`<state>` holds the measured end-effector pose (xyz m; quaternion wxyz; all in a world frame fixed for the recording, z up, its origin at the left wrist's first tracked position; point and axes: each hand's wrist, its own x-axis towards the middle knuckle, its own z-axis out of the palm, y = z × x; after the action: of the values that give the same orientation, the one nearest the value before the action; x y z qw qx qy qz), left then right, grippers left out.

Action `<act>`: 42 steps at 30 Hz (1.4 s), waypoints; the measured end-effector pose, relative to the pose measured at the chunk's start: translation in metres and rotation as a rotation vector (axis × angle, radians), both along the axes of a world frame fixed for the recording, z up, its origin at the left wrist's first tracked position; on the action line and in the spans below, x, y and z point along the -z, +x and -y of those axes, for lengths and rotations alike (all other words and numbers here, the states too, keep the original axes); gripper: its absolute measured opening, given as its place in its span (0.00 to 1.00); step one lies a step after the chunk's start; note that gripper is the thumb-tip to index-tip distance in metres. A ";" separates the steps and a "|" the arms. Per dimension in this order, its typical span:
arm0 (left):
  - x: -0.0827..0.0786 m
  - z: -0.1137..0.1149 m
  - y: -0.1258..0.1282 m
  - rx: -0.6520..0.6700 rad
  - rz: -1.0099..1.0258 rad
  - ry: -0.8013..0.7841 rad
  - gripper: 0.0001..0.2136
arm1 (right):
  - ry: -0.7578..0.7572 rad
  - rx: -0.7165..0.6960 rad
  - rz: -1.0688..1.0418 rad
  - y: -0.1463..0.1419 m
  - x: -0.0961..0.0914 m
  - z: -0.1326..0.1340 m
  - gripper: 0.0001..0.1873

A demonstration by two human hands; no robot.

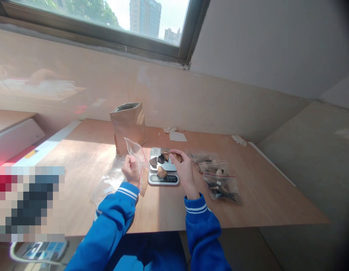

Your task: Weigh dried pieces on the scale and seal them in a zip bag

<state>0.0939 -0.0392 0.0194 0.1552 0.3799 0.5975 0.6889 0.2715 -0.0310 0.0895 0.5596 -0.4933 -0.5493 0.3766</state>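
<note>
My left hand (131,170) is closed around the edge of a clear zip bag (135,149), whose mouth leans toward the scale. A small white kitchen scale (174,180) stands in front of me. On it lie several dark and brown dried pieces that look like dried mushrooms, among them a dark one (153,162) and a rounded tan one (162,172) partly over the front panel. Over the scale's right side, my right hand (184,171) pinches a brown dried piece (177,155). My fingers partly hide that piece, and the scale's reading is too small to make out.
Right of the scale lie several filled clear zip bags (223,187). Behind my left hand stands an open brown paper bag (127,126). Loose clear plastic bags (108,184) lie at the left. A white paper (178,136) and crumpled tissue (238,140) are near the wall.
</note>
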 end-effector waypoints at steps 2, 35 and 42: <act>-0.001 0.002 0.001 -0.001 -0.045 -0.004 0.18 | 0.027 -0.080 -0.007 -0.019 -0.020 0.010 0.15; 0.002 0.010 0.003 0.122 -0.216 0.001 0.16 | 0.174 -0.108 0.593 -0.013 0.031 0.032 0.10; 0.003 0.009 0.002 0.117 -0.228 0.038 0.16 | 0.190 -0.053 0.777 -0.018 0.056 0.039 0.17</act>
<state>0.0963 -0.0484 0.0167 0.1189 0.4928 0.5750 0.6421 0.2540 -0.0698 0.0334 0.3435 -0.5304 -0.7651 0.1238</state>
